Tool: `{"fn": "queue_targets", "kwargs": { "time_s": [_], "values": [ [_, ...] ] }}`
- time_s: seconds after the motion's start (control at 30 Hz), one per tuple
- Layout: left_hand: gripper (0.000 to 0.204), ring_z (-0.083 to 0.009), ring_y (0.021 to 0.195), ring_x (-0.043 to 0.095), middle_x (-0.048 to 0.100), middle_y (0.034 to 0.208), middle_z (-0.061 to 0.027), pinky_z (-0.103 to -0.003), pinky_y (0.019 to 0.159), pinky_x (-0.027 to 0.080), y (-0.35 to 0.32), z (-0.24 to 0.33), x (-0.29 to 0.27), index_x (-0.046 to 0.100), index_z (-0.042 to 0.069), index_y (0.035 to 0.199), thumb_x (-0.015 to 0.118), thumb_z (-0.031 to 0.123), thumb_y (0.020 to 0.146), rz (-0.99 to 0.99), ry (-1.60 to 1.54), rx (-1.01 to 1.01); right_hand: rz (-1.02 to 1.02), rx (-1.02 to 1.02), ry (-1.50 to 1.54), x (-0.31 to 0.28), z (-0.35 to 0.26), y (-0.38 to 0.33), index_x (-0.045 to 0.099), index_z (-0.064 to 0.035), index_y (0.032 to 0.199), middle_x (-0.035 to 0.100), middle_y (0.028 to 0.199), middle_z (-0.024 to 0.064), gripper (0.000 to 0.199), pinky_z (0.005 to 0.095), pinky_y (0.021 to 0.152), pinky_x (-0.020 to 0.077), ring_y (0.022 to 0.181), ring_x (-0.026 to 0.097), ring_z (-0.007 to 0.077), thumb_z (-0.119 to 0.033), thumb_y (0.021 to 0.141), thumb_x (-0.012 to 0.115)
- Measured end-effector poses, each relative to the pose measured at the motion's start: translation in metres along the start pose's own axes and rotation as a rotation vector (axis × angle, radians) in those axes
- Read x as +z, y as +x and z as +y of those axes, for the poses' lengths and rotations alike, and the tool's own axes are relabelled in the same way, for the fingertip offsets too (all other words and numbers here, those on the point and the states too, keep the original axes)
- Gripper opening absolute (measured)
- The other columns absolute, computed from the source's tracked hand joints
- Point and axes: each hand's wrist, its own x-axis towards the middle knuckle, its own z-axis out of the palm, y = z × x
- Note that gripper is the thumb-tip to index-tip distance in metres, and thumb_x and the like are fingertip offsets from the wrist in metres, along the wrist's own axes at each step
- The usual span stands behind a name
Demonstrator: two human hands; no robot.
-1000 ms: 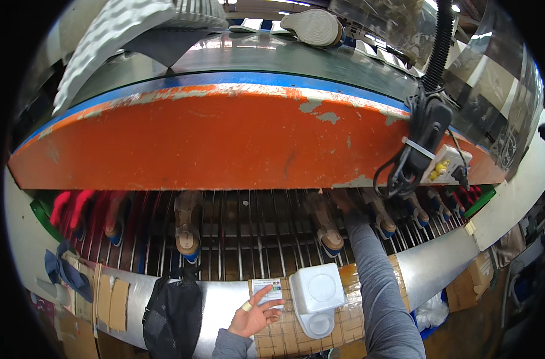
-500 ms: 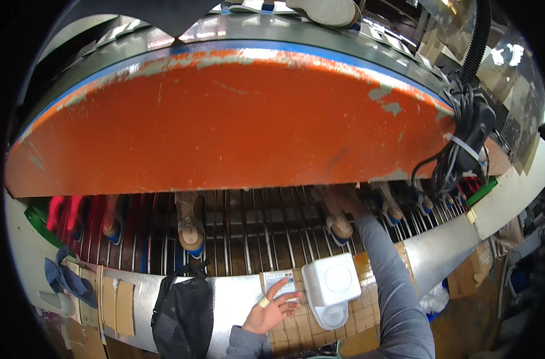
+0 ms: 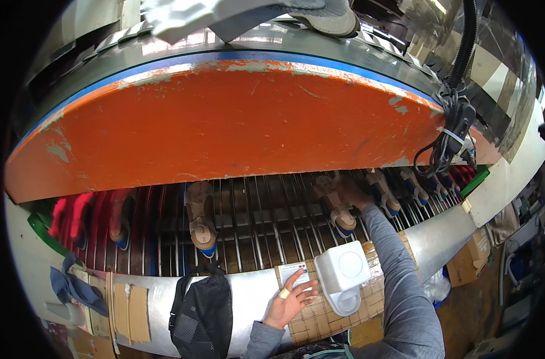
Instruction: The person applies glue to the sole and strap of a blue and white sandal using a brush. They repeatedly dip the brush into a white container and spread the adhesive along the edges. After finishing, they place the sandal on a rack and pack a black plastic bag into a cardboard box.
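Observation:
My right hand (image 3: 351,192) reaches under the lower edge of an orange panel, next to a beige-soled shoe with blue sides (image 3: 342,216) lying on metal rods. Shade and blur hide its fingers, so whether they grip the shoe is unclear. My left hand (image 3: 288,304) is raised with fingers spread, a pale wrap round one finger, and holds nothing. Beside it stands a white plastic container (image 3: 344,269) with a round mark on its top. A small printed card (image 3: 294,275) lies just behind the left fingers.
More shoes rest on the rods, including one (image 3: 201,230) left of centre and one (image 3: 384,194) at right. The orange panel (image 3: 242,119) hangs over them. A black mesh bag (image 3: 203,317) drapes over the metal ledge. Bundled cables (image 3: 455,128) hang at right.
The view has shifted and tilted slightly. My right hand stays beside the same shoe, and my left hand remains spread. A pale grey shape now shows along the top edge.

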Motion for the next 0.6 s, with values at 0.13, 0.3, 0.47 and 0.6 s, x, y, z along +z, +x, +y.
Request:
{"fn": "queue_targets", "kwargs": {
  "time_s": [0.13, 0.3, 0.47, 0.6],
  "values": [
    [0.064, -0.029, 0.116, 0.052, 0.046, 0.136, -0.0212, -0.04, 0.096, 0.042, 0.0, 0.001, 0.0, 0.024, 0.017, 0.149, 0.047, 0.044, 0.095, 0.008, 0.017, -0.004, 0.08, 0.118, -0.112, -0.002, 0.005, -0.029, 0.054, -0.005, 0.124, 0.055, 0.122, 0.0243, 0.059, 0.0414, 0.099, 0.0407, 0.116, 0.052, 0.0385, -0.05, 0.086, 0.057],
    [0.057, -0.031, 0.117, 0.051, 0.046, 0.136, -0.0215, -0.042, 0.098, 0.042, 0.002, -0.002, -0.004, 0.026, 0.02, 0.148, 0.043, 0.04, 0.098, 0.008, -0.007, 0.01, 0.021, 0.33, -0.292, 0.047, -0.006, -0.073, 0.048, -0.0009, 0.126, 0.06, 0.114, 0.0267, 0.086, 0.0419, 0.095, 0.0464, 0.111, 0.057, 0.0386, -0.053, 0.064, 0.076],
    [0.059, -0.0312, 0.114, 0.052, 0.044, 0.136, -0.0201, -0.045, 0.094, 0.044, 0.0, -0.003, -0.005, 0.031, 0.022, 0.146, 0.049, 0.045, 0.094, 0.025, 0.034, 0.056, 0.002, 0.423, -0.215, 0.03, 0.0, -0.067, 0.046, 0.0005, 0.128, 0.057, 0.123, 0.0234, 0.096, 0.039, 0.095, 0.0468, 0.114, 0.058, 0.0351, -0.054, 0.055, 0.077],
    [0.058, -0.0299, 0.113, 0.052, 0.045, 0.135, -0.0191, -0.046, 0.096, 0.042, -0.002, -0.002, -0.003, 0.035, 0.023, 0.144, 0.051, 0.046, 0.093, 0.054, 0.086, 0.086, 0.295, 0.377, 0.164, -0.021, 0.001, -0.088, 0.057, 0.0067, 0.112, 0.064, 0.105, 0.025, 0.085, 0.0358, 0.084, 0.0508, 0.1, 0.064, 0.0342, -0.051, 0.053, 0.077]
  ]
}}
